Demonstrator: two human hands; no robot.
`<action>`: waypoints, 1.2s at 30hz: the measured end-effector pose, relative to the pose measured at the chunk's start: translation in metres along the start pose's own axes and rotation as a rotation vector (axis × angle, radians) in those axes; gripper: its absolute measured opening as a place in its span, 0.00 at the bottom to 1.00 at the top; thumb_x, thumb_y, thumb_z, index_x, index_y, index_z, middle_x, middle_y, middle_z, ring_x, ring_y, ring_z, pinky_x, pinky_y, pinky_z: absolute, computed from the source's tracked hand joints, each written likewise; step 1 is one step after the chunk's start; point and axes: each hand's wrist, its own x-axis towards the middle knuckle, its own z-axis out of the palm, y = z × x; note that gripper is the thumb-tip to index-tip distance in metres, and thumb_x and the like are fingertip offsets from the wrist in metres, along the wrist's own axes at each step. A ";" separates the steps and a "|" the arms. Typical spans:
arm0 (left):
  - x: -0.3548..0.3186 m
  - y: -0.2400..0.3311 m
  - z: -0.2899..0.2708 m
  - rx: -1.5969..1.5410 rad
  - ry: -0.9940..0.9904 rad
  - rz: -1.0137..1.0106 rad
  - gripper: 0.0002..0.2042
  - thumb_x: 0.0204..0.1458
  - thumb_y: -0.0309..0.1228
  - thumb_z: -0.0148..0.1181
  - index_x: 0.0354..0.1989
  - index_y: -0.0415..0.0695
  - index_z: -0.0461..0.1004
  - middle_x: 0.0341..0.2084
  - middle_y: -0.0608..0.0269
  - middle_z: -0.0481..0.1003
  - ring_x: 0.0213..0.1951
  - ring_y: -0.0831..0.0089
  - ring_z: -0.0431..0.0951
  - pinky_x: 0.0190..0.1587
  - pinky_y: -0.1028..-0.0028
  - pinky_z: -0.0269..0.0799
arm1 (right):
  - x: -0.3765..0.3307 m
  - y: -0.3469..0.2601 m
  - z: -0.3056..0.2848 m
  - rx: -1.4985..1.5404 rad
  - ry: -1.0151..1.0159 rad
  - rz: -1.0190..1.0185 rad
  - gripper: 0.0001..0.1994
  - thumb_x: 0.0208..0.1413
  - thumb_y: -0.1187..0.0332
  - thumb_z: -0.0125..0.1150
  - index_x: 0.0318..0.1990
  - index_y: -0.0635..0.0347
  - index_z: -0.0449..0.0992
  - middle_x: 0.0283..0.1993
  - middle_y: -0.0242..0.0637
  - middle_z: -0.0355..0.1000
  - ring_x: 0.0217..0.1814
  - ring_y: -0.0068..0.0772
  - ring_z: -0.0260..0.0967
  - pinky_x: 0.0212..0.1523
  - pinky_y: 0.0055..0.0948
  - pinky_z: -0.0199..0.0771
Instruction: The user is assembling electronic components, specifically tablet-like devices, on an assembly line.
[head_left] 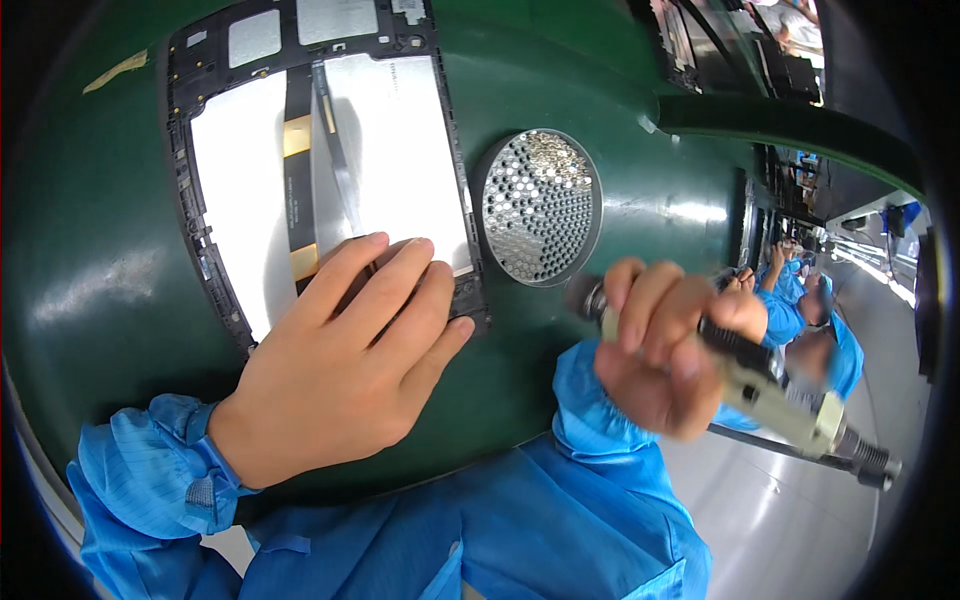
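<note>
Open device panel (400, 160), a black frame around white plates, lies flat on the left of the green tabletop (100, 230), its far end running out of view. My left hand (335, 370) rests palm down across its near end, fingers slightly spread, clamped on nothing that I can see. A black strip with gold patches (300, 190) and a narrow dark strip (328, 115) run down the panel toward my fingers; I cannot tell what lies beneath them.

My right hand (665, 345), well apart from the left, is closed around a pale powered driver (770, 402), held aslant and blurred. Its working end points left, just beside the near right rim of a round perforated tray (599, 220), with small shiny pieces (560, 158) heaped at its far side. I cannot tell whether the tip carries one.

A careless swing of the driver could knock the tray and scatter those pieces, perhaps into the frame. A slipping tip could scratch a white plate, and heavy pressure from my left fingers could crease a strip or shift the panel.
</note>
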 end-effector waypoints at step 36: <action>-0.011 -0.004 0.004 -0.102 0.202 0.091 0.07 0.38 0.23 0.63 0.26 0.31 0.78 0.37 0.43 0.75 0.48 0.48 0.75 0.55 0.47 0.68 | 0.002 -0.022 0.015 0.002 0.038 -0.001 0.16 0.52 0.70 0.54 0.50 0.53 0.66 0.21 0.29 0.61 0.24 0.28 0.61 0.32 0.36 0.61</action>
